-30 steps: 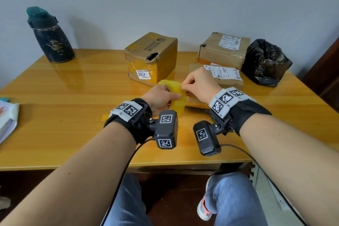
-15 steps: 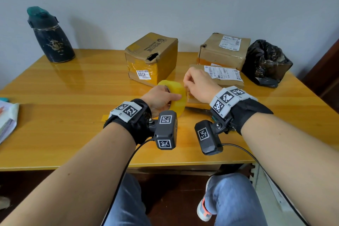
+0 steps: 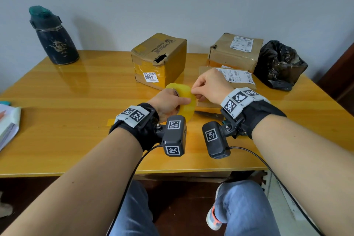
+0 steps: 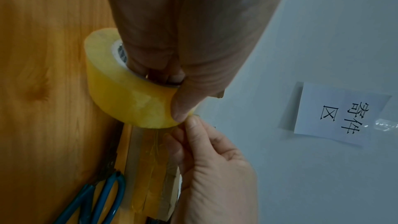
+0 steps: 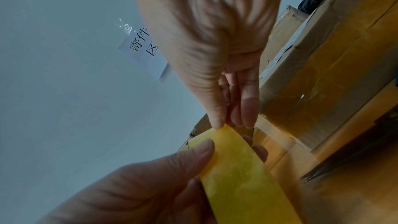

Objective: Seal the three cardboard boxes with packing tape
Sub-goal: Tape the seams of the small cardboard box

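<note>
Above the near middle of the wooden table point(image 3: 57, 120), the left hand point(image 3: 168, 103) grips the roll of yellow packing tape point(image 3: 186, 99): its fingers point(image 4: 150, 67) curl through the core while the thumb point(image 4: 183, 105) presses on the outer face of the roll. The roll stands on edge, held clear of the tabletop. Right hand point(image 3: 210, 86) meets the roll at its upper rim, thumb and forefinger point(image 5: 215, 113) closed together on the tape's edge; whether a free end is already lifted cannot be told. Behind the hands sit the three cardboard boxes: a tall box point(image 3: 159, 59) with a torn hole in its top edge, left of centre; a flat box point(image 3: 235, 76) bearing a white shipping label, just beyond the right hand; and a larger labelled box point(image 3: 234, 51) directly behind the flat one, touching or nearly touching it. Blue-handled scissors point(image 4: 96, 198) lie on the table beside the flat box, below the right wrist. A black plastic bag point(image 3: 279, 65) rests at the far right, a dark bottle point(image 3: 53, 36) with a teal lid at the far left, and papers point(image 3: 7, 126) at the left edge.
</note>
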`<move>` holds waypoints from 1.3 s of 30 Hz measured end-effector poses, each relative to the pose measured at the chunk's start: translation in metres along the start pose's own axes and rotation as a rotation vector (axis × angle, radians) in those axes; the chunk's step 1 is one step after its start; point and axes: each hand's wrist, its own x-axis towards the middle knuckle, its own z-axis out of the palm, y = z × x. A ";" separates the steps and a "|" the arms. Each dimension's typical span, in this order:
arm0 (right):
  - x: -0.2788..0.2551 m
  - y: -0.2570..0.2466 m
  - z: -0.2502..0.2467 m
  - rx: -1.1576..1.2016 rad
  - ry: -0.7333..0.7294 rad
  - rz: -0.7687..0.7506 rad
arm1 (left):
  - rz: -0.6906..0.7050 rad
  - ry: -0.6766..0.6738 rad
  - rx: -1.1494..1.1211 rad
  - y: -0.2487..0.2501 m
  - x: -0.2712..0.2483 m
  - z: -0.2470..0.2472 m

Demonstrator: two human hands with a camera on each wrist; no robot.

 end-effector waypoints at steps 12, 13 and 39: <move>0.000 -0.002 0.001 -0.304 -0.159 -0.078 | -0.003 -0.003 0.096 -0.004 0.005 -0.002; -0.001 -0.002 0.001 -0.320 -0.164 -0.086 | -0.010 0.003 0.090 -0.003 0.004 -0.002; -0.003 -0.002 0.004 -0.130 0.043 -0.090 | 0.030 -0.009 0.029 0.003 -0.001 0.003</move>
